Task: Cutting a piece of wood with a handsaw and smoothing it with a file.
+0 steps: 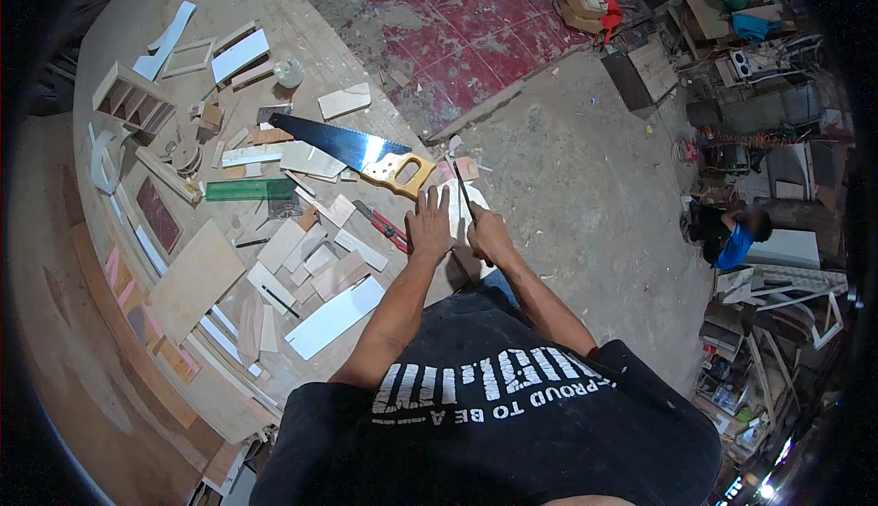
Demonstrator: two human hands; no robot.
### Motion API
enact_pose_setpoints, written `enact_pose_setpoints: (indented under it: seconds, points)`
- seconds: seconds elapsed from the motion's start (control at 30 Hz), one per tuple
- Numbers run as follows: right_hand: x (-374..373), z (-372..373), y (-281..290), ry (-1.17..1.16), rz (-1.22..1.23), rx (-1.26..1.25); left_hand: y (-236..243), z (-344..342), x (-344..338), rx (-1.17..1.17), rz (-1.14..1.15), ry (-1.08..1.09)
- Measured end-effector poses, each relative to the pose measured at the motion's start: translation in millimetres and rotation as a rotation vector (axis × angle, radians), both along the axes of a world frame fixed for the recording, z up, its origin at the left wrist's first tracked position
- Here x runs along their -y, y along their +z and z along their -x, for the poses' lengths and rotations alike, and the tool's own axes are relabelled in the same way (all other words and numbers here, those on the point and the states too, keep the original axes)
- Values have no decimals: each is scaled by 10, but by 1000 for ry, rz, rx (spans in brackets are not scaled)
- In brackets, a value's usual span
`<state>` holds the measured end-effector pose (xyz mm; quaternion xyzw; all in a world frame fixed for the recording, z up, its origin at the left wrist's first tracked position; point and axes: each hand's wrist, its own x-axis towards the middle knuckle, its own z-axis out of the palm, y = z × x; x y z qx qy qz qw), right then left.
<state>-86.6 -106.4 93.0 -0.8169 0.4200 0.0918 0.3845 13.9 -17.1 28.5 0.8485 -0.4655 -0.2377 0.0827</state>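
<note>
My right hand (491, 235) is closed around a thin dark rod-like tool (461, 183), perhaps a file, pointing away from me. Beneath it lies a pale wooden piece (469, 200) at the table's edge. My left hand (429, 223) rests on the near left side of that piece, fingers stretched out flat. Just beyond the left fingertips is a handsaw (352, 148) with a yellow handle, its blade reaching to the left. Red-handled pliers (382, 226) lie beside my left hand. My right fingers hide the tool's near end.
Wood offcuts (340, 274), a white board (335, 317) and a green translucent strip (247, 190) cover the worktable (302, 26). Further left stands a small wooden rack (133, 102). A person in blue (732, 236) sits at right among stacked scrap. A box of scraps (585, 5) stands far off.
</note>
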Motion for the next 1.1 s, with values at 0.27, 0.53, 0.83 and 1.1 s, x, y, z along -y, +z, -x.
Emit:
enact_pose_setpoints:
  seconds: [0.27,0.53,0.83,1.1]
  points:
    - [161,-162,-268,57,90,-110,149,21,14,3,-38,-32]
    - [324,-244,-301,113,18,-162,67,-65,-39,-52,72,-57]
    - [483,-98,-336,156,46,-88,77,52,155,14,-48,-81]
    - [473,-219,73,32,-155,-256,-59,58,182,-10,3,18]
